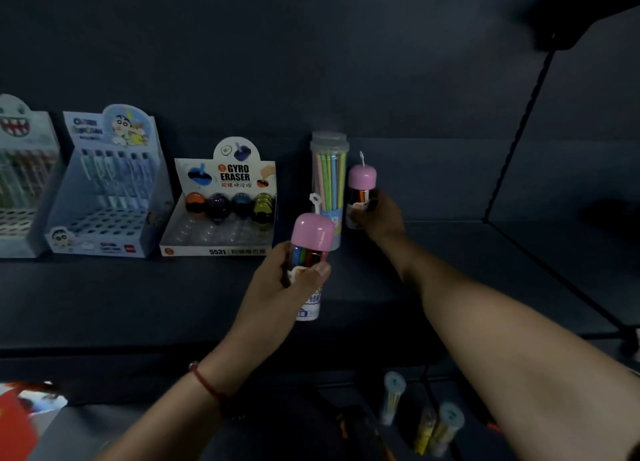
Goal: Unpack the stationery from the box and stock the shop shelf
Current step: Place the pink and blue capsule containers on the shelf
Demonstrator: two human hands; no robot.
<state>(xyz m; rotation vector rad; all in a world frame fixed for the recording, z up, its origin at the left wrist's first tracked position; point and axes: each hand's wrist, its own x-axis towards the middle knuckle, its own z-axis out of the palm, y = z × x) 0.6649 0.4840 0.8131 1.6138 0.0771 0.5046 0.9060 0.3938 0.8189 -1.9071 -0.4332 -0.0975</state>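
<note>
right hand (375,215) grips marker tub (360,190) on shelf (450,270) | left hand (287,280) grips second tub (310,253)

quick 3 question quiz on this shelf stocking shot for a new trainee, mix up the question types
1. True or false: both the left hand and the right hand hold a pink-capped marker tube.
2. What stands directly left of the right hand's tube? A) tall tube of pastel pencils B) Gyro Eraser box C) cartoon pen display
3. Fill in: the left hand's tube is held ____ the shelf, not on it.

Key: 1 true; 2 A; 3 above
</note>
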